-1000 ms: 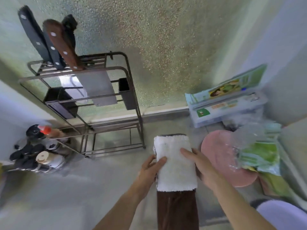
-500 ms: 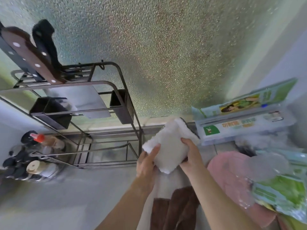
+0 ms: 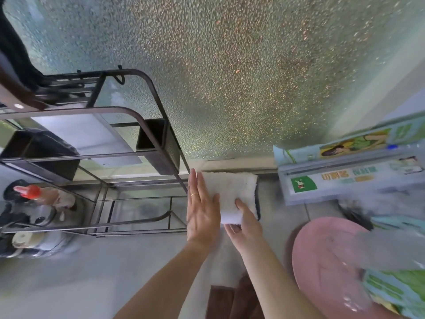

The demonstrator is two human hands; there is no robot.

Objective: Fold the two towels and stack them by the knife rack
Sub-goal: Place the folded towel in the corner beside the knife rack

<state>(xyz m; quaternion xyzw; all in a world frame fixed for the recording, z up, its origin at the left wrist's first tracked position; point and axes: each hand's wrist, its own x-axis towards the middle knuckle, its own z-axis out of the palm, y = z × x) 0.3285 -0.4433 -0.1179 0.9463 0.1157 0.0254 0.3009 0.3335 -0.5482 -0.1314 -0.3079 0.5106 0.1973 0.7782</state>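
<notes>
One folded white towel lay on the counter just beside the rack, at its 3 o'clock. Left hand pressed flat and spread on its edge; right hand pinched its near corner. Brown towel lay at 6 o'clock.

I see a pink plate at my lower right, partly under a clear plastic bag. Cling-film boxes sit against the frosted glass; condiment bottles cluster at far left.

L hand flat, R hand curled
</notes>
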